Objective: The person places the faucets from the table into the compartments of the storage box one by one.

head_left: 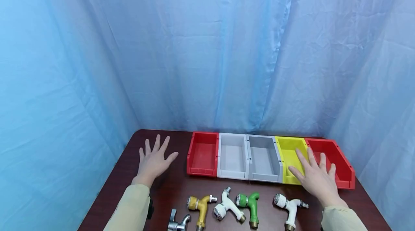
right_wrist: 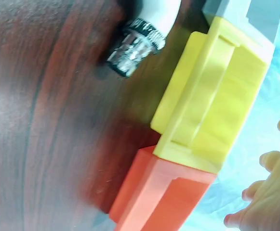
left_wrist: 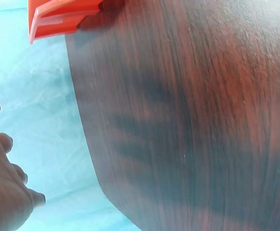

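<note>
My left hand [head_left: 155, 162] hovers over the table's left side with fingers spread and holds nothing. In the head view, my right hand [head_left: 317, 177], fingers also spread, is above the yellow bin [head_left: 288, 145] and the right red bin [head_left: 344, 168], with nothing in its grip. Along the near side lie several taps: a chrome tap [head_left: 177, 225], a yellow tap [head_left: 202, 209], a white tap [head_left: 229, 205], a green tap [head_left: 253, 209] and another white tap [head_left: 291, 210]. The right wrist view shows one white tap's metal spout end [right_wrist: 132, 50].
A row of bins spans the back right: the left red bin [head_left: 203, 151], a white bin [head_left: 232, 155], a grey bin [head_left: 264, 157], then the yellow and right red ones. They stand on a dark wood-grain table [head_left: 175, 184]. Blue curtains [head_left: 207, 50] hang behind and at both sides.
</note>
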Demonstrator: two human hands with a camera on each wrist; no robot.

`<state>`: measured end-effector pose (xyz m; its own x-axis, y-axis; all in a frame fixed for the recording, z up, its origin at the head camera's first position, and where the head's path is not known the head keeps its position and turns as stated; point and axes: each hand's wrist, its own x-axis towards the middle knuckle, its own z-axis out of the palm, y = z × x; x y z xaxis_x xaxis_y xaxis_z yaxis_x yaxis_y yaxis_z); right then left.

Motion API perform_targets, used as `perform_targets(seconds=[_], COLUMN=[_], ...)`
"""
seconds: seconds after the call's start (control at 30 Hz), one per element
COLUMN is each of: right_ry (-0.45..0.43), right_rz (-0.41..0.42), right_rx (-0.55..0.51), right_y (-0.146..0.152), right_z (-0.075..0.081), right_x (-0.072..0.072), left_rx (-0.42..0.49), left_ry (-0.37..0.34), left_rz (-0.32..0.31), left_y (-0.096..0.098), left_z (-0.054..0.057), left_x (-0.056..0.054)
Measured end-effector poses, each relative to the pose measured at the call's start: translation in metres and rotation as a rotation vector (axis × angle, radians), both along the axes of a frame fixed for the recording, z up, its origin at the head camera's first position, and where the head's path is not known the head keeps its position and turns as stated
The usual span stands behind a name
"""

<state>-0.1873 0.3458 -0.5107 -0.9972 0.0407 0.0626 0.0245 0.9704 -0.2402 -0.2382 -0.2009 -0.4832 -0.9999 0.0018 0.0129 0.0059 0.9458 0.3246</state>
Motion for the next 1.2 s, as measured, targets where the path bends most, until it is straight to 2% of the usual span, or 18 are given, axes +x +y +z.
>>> perform_targets(seconds=[0.13,0.27,0.47,0.63,0.8,1.03,1.2], right_ry=[0.015,0.040,0.090,0.123,0.136,0.148,0.103], right_rz=[0.032,0.077,0.165,0.243,0.319,0.463,0.548], right_rx=[0.003,0.026,0.054,0.080,0.075,0.093,0.075], right_y=[-0.010,-0.025,-0.054,-0.073,-0.088,-0.108,-0.117], right_z=[0.006,0.011,0.018,0.020,0.013,-0.001,-0.009], right_x=[-0.001,-0.002,0.003,0.009,0.015,0.027,0.034], left_rx=[0.025,0.099,0.231,0.275,0.370,0.585,0.704], left_ry=[-0.005,-0.026,-0.072,-0.088,-0.126,-0.182,-0.205], left_rz=[-0.012,-0.030,-0.029,-0.035,-0.024,0.039,0.059], left_y=[0.008,0.018,0.033,0.044,0.050,0.054,0.056], left_z=[0.000,-0.001,-0.006,-0.012,-0.014,-0.018,-0.024], left_x=[-0.003,-0.007,-0.011,-0.012,-0.012,-0.012,-0.015])
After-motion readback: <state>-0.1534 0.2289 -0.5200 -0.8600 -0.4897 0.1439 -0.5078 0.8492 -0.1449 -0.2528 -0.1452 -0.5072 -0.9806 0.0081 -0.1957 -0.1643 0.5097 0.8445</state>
